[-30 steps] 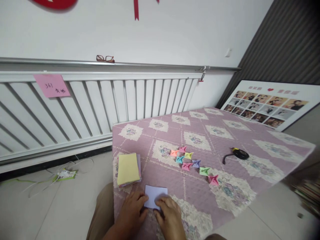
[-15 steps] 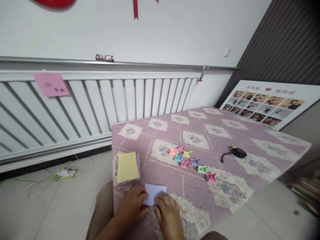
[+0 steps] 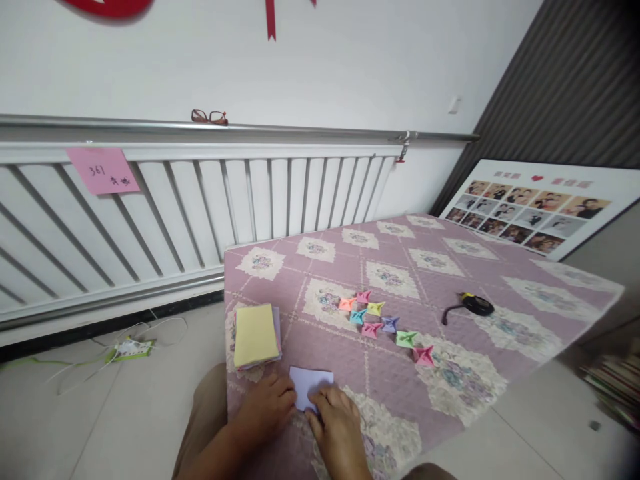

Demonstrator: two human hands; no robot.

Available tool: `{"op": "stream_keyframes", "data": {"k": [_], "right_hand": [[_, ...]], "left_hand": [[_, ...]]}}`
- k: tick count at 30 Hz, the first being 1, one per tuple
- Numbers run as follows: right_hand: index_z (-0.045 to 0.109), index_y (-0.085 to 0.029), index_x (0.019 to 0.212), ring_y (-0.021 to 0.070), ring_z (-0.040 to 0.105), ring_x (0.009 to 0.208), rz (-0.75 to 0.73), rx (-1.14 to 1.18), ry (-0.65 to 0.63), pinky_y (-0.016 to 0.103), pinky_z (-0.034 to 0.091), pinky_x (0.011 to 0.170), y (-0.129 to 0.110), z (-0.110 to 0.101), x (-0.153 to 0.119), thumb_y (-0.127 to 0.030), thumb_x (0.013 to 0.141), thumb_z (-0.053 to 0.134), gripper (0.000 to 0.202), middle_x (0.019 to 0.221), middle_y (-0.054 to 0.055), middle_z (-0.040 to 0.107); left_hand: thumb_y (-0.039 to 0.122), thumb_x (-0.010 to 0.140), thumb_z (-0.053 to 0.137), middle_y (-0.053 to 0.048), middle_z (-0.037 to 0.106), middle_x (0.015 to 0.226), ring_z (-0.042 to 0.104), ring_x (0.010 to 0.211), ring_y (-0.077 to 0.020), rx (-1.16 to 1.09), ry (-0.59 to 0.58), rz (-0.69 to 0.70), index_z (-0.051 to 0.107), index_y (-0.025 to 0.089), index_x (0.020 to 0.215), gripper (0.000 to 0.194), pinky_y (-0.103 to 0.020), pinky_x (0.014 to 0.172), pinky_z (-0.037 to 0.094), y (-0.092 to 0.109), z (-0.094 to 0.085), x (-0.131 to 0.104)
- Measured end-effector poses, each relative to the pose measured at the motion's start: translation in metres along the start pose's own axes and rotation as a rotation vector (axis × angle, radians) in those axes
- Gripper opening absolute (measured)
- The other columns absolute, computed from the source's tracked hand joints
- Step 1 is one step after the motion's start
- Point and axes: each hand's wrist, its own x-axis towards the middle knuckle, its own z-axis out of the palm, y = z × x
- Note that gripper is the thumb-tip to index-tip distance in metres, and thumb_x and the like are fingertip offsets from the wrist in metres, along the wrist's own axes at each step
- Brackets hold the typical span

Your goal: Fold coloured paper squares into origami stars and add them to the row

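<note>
Fingers of the left hand (image 3: 267, 407) rest at the left edge of a small lilac paper (image 3: 311, 380), and the thumb and fingers of the right hand (image 3: 340, 423) bear on its near right part — whether either hand pinches it or only presses, I cannot tell. The paper lies on the patterned cloth (image 3: 325, 347), near the table's front edge, between the 2 hands. Leftmost is a stack of paper (image 3: 256, 337) with a yellow sheet on top, just beyond the left hand. Beyond the right hand, 8 small folded paper pieces (image 3: 371, 329) sit in a loose cluster, and farther right lies a coiled black thing (image 3: 477, 305) with a yellow part. The work in hand looks like lining up or pressing a fold; a clean crease would call for the left fingers to hold the paper steady — edges even — with firm pressure from the right.
</note>
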Motion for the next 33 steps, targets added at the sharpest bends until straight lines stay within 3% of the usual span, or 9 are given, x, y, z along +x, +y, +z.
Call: {"op": "stream_keyframes", "data": {"k": [5,10,15,19,25,33], "right_hand": [[0.067,-0.03,0.088,0.0236,0.062,0.089,0.013,-0.022,-0.005,0.038,0.041,0.082,-0.001,0.003,-0.001,-0.011,0.076,0.072,0.022,0.091,-0.001,0.068],[0.066,-0.029,0.092,0.0227,0.061,0.089,-0.01,0.024,0.01,0.037,0.041,0.082,-0.003,0.0,-0.002,-0.012,0.075,0.072,0.025,0.092,-0.001,0.067],[0.064,-0.029,0.087,0.0199,0.06,0.088,-0.078,0.076,-0.001,0.035,0.04,0.087,-0.002,-0.004,-0.007,-0.006,0.076,0.066,0.025,0.092,-0.002,0.067],[0.064,-0.028,0.084,0.0199,0.06,0.089,-0.055,0.087,-0.013,0.035,0.04,0.086,-0.001,-0.005,-0.012,-0.006,0.077,0.064,0.023,0.093,-0.002,0.067],[0.063,-0.026,0.079,0.0222,0.06,0.094,-0.031,0.091,0.003,0.036,0.041,0.085,-0.001,-0.007,-0.012,-0.014,0.081,0.064,0.012,0.094,0.001,0.066],[0.06,-0.023,0.069,0.0242,0.058,0.089,0.076,-0.01,0.015,0.037,0.04,0.08,-0.002,0.001,-0.01,-0.015,0.081,0.064,0.015,0.089,0.004,0.064]], "left_hand": [[0.023,0.086,0.066,-0.003,0.063,0.111,0.056,0.097,-0.0207,-0.077,0.07,-0.039,0.061,0.021,0.103,0.018,-0.034,0.087,0.045,0.0,-0.001,-0.001],[0.007,0.088,0.056,-0.003,0.065,0.093,0.056,0.086,-0.02,-0.024,0.116,-0.084,0.063,0.018,0.084,0.014,-0.034,0.08,0.044,0.001,0.006,0.002],[0.012,0.086,0.06,-0.001,0.064,0.088,0.056,0.085,-0.0201,-0.091,0.118,-0.095,0.063,0.02,0.082,0.009,-0.034,0.079,0.043,0.019,0.015,-0.009],[0.01,0.081,0.062,0.0,0.065,0.092,0.056,0.089,-0.021,-0.221,0.145,-0.244,0.065,0.023,0.087,0.015,-0.036,0.081,0.041,0.03,0.015,-0.017],[0.009,0.081,0.06,-0.002,0.063,0.094,0.055,0.093,-0.0225,-0.281,0.126,-0.488,0.065,0.022,0.079,0.014,-0.04,0.085,0.039,0.029,0.007,-0.013],[0.016,0.083,0.06,-0.003,0.062,0.095,0.054,0.096,-0.0247,-0.306,0.125,-0.586,0.065,0.021,0.076,0.009,-0.045,0.091,0.034,0.031,0.004,-0.008]]}}
